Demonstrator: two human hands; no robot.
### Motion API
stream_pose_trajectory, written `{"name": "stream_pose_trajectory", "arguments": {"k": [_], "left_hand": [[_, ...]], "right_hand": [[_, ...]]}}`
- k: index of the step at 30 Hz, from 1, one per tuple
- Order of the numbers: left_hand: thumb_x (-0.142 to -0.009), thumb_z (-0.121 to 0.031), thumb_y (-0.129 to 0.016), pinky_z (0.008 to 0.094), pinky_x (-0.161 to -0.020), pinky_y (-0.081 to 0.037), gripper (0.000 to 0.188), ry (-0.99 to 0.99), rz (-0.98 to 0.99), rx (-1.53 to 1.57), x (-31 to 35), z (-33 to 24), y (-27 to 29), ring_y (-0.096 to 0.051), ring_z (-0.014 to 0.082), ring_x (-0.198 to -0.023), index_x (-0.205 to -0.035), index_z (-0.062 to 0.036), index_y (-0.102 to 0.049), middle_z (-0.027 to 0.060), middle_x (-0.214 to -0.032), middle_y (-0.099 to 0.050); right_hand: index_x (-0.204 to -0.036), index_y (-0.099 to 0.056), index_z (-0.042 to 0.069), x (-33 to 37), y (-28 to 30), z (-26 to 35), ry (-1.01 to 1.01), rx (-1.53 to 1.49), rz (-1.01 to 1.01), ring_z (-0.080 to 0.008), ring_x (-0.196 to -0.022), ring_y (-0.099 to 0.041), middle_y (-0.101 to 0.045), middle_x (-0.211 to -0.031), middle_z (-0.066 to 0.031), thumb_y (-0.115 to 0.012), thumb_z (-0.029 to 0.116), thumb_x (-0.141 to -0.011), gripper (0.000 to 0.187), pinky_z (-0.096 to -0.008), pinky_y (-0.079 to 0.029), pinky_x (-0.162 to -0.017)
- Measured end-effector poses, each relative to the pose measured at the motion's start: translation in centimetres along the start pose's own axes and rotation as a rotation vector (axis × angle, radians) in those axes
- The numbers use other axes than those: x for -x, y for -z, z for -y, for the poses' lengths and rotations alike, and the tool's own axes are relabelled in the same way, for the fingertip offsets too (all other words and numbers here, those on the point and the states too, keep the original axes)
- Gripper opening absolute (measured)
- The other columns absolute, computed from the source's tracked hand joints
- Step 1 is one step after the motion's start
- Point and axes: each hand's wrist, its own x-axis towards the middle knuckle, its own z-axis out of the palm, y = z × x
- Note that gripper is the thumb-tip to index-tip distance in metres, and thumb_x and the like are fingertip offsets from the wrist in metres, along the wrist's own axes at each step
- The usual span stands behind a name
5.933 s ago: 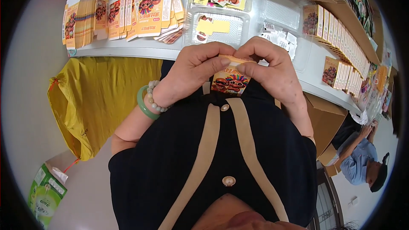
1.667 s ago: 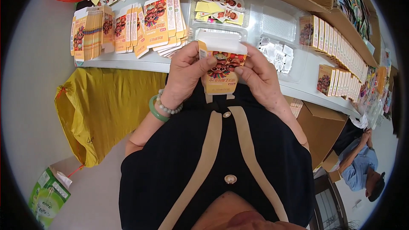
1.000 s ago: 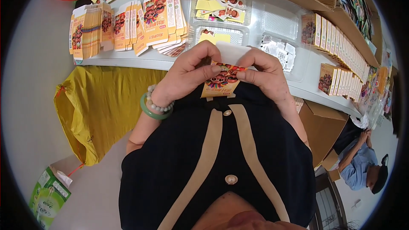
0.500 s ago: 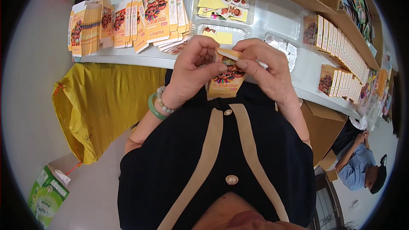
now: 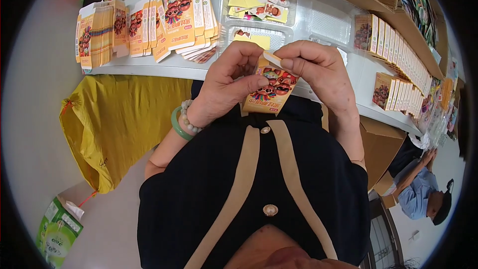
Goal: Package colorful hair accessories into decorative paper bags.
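A small yellow-orange cardboard box [image 5: 273, 85] with colourful cartoon characters is held in front of my body, just off the table's near edge. My left hand [image 5: 238, 74] grips its left side, with the thumb lying across the printed face. At the box's upper end, my right hand [image 5: 313, 69] pinches the pale end flap between thumb and fingers. What lies inside the box is hidden. Beyond my hands, a clear plastic tray [image 5: 298, 5] holds stickers [image 5: 266, 0] and yellow slips [image 5: 245, 2].
Flat unfolded boxes [image 5: 180, 17] and a dense stack of them [image 5: 97, 35] stand at left on the white table [image 5: 149, 68]. Rows of filled-out boxes [image 5: 398, 52] line the right. A yellow sack [image 5: 119, 119] hangs below the left edge. Another person [image 5: 420, 194] sits at far right.
The box has tilted, its upper end turning toward the right. My right hand has shifted slightly right and up along the flap, while my left hand keeps its hold.
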Motion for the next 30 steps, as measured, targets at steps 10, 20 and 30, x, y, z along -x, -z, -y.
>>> {"name": "stream_pose_trajectory", "arguments": {"k": [10, 20, 30], "left_hand": [[-0.083, 0.003, -0.062, 0.0235, -0.083, -0.046, 0.040, 0.086, 0.004, 0.003, -0.3, -0.4, 0.6, -0.055, 0.0106, -0.098, -0.118, -0.0032, -0.043, 0.0073, -0.107, -0.057], [-0.082, -0.001, -0.065, 0.0165, -0.068, -0.039, 0.041, 0.090, -0.008, -0.081, 0.0, -0.1, 0.7, -0.045, 0.0027, -0.079, -0.120, -0.0046, -0.050, -0.0027, -0.091, -0.048], [-0.083, -0.006, -0.067, 0.0149, -0.061, -0.037, 0.036, 0.070, -0.034, -0.118, 0.3, -0.5, 0.2, -0.040, 0.0003, -0.068, -0.117, -0.0057, -0.055, -0.0062, -0.082, -0.046]], "right_hand": [[-0.092, -0.064, -0.002, -0.2, -0.4, 0.7, 0.044, 0.276, -0.069, -0.0067, -0.075, -0.054, -0.061, -0.081, -0.0012, -0.059, 0.002, -0.087, 0.009, -0.0210, -0.044, -0.068], [-0.101, -0.064, -0.001, 1.2, -1.0, 0.5, 0.290, 0.562, -0.067, -0.0205, -0.081, -0.064, -0.065, -0.089, -0.0117, -0.057, -0.008, -0.078, 0.025, -0.0287, -0.050, -0.071], [-0.102, -0.065, -0.001, 2.6, -1.1, 1.7, 0.331, 0.627, -0.057, -0.0216, -0.084, -0.061, -0.062, -0.092, -0.0134, -0.055, -0.013, -0.075, 0.031, -0.0295, -0.049, -0.069]]}}
